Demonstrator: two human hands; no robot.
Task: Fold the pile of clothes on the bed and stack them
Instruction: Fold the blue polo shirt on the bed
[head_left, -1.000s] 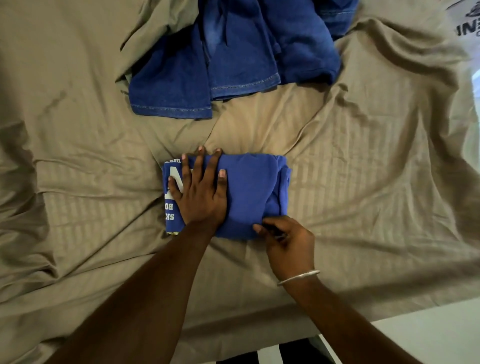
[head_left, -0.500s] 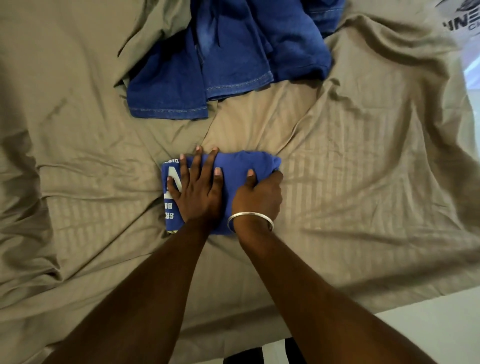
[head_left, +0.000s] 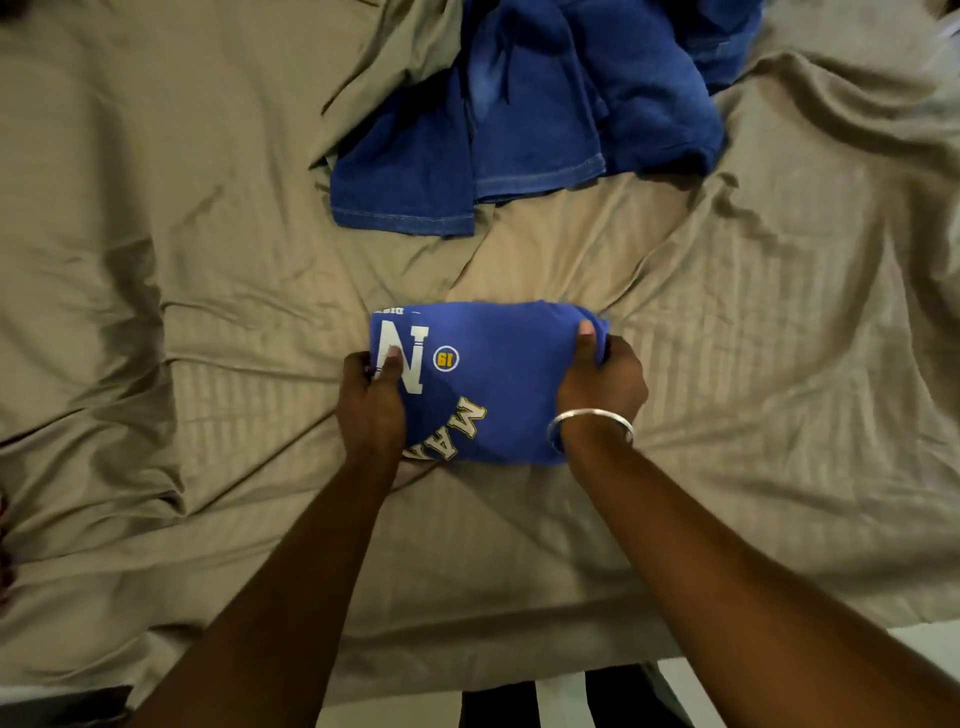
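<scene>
A folded blue T-shirt with a white letter N and yellow-edged lettering lies in the middle of the bed, printed side up. My left hand grips its left edge, thumb on the N. My right hand, with a silver bangle at the wrist, grips its right edge, thumb on top. Further back lies an unfolded heap of blue denim clothing.
The bed is covered by a wrinkled tan striped sheet. Its near edge runs along the bottom, with pale floor at the lower right. A white printed garment corner shows at the top right.
Both hands went from pressing flat on the shirt to gripping its two side edges. The shirt now shows its printed face, which was hidden before.
</scene>
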